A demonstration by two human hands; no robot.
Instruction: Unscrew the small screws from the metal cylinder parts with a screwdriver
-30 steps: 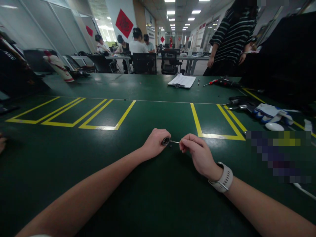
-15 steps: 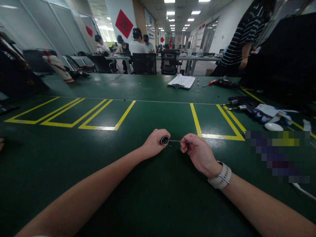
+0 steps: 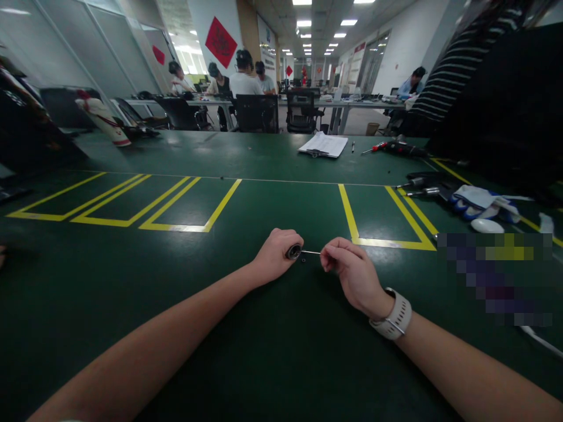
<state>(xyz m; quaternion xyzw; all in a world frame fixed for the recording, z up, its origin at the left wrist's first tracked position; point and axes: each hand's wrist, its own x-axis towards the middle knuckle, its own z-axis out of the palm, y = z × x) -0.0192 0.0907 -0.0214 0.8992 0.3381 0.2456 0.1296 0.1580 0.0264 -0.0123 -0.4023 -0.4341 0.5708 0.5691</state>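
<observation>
My left hand (image 3: 275,255) is wrapped round a dark cylindrical part with a round, hollow metal end (image 3: 294,252), which faces right. Opposite it, my right hand (image 3: 347,266) pinches a thin metal rod (image 3: 311,252) whose far tip meets the rim or opening of that part; the exact contact is too small to tell. The kind of rod cannot be made out, since its other end is hidden in my fingers. On the green table just below the rod lies a tiny dark ring (image 3: 303,260). A pale watch (image 3: 393,316) is on my right wrist.
Yellow tape outlines (image 3: 176,227) mark the green table (image 3: 281,351). A clipboard with papers (image 3: 324,144) and a pen (image 3: 352,147) lie toward the far edge. At right are power tools (image 3: 424,186), gloves (image 3: 484,202) and a white mouse-like object (image 3: 487,226). Several people sit beyond.
My right hand has turned slightly, and the rod and cylinder end have shifted a little. A person in a striped top at the right has leaned lower, revealing someone seated behind.
</observation>
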